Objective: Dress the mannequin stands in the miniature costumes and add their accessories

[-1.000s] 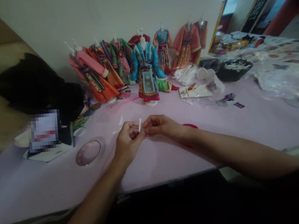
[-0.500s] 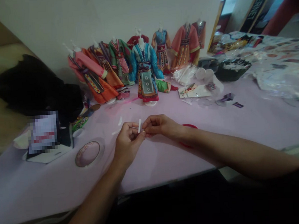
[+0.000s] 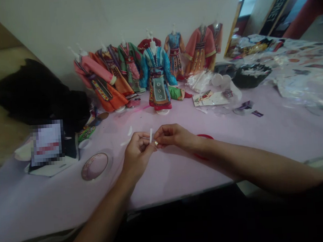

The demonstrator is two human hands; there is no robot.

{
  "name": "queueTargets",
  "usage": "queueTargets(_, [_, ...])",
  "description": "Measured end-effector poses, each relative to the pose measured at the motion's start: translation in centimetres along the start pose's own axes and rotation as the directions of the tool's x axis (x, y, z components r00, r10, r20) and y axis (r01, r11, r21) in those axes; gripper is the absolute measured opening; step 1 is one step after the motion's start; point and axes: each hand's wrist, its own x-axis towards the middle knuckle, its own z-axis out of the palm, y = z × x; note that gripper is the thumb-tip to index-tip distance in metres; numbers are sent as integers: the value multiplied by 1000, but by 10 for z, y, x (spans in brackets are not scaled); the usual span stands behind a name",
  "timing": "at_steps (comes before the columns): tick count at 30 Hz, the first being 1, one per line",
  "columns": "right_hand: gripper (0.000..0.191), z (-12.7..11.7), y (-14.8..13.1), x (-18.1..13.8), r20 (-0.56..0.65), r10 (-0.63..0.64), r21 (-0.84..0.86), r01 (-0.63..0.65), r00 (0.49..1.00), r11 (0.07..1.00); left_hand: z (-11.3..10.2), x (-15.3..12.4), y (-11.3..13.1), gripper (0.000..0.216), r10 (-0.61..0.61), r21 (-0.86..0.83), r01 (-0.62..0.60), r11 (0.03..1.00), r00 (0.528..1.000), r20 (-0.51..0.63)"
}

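**Small pinch over the table [image 3: 168,182]**

The left hand [image 3: 137,156] and right hand [image 3: 176,135] pinched a white strip [image 3: 150,135] between their fingertips, near the table's front edge; a red loop [image 3: 204,136] lay just beside the right wrist; robed dolls [image 3: 157,75] stood toward the far edge.

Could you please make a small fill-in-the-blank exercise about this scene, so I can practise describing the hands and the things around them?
Between the left hand and the right hand, a small white ____ stands upright.
A thin red ring lies on the table partly under the ____ wrist.
The foremost doll costume has ____ sleeves.
The dark sign at the top right reads ____.

Missing words: strip; right; blue; INTERNET.
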Motion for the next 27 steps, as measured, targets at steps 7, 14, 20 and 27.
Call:
queueTargets(7, [16,0,0,0,-13,-5,15,6,1000,1000,2,-1,4,29,0,-60,-2,998,1000,-23])
queueTargets(14, [18,0,-1,-1,-24,-32,-3,32,999,999,1,-2,8,29,-8,-62,6,998,999,-31])
queueTargets(20, [17,-1,2,2,-26,-72,-54,71,997,996,0,-1,7,29,2,-31,-3,1000,999,-37])
queueTargets(27, [14,-2,4,2,-10,-107,-76,106,994,991,0,-1,2,35,22,-12,-23,1000,999,-27])
